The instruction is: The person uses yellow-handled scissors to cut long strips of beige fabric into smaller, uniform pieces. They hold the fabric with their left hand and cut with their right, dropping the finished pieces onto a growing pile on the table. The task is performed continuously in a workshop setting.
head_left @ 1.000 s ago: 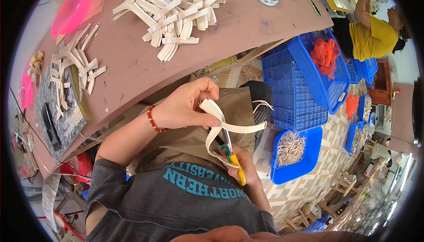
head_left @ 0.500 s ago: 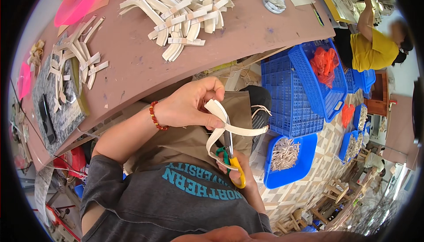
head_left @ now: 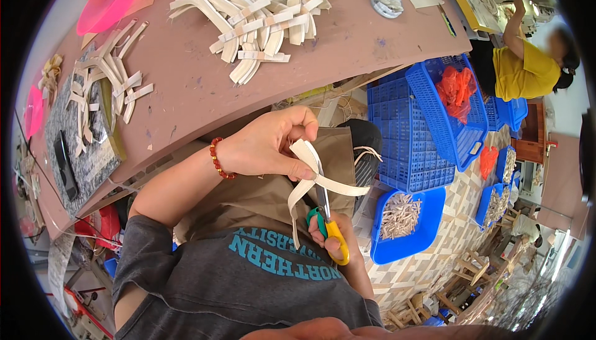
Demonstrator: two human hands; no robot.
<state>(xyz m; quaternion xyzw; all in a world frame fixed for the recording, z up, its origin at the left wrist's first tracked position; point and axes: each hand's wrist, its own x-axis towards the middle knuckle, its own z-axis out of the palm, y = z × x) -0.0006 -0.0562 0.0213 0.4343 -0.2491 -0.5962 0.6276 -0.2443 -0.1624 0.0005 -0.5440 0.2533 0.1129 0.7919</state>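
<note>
— Pinched between thumb and fingers! Left hand has the forked cream strip, close to the centre of the view, one arm pointing to three o'clock, the other dangling toward seven.

— And the right hand?

— Wrapped around the scissors, yellow and green handles, just below the strip at about half past five! Blades run up to the fork and partly behind it; how wide they stand, I cannot tell.

— Move outward from the strip for us.

— Red bead bracelet on the left wrist, nine o'clock. Blue basin at four, small pale pieces heaped inside. Blue crates stacked at two, red bag in the upper one!

— Up on the table?

— Big pile of cream strips at eleven, smaller bunch at ten. Far out at two, a person in a yellow shirt, one arm raised.
</note>
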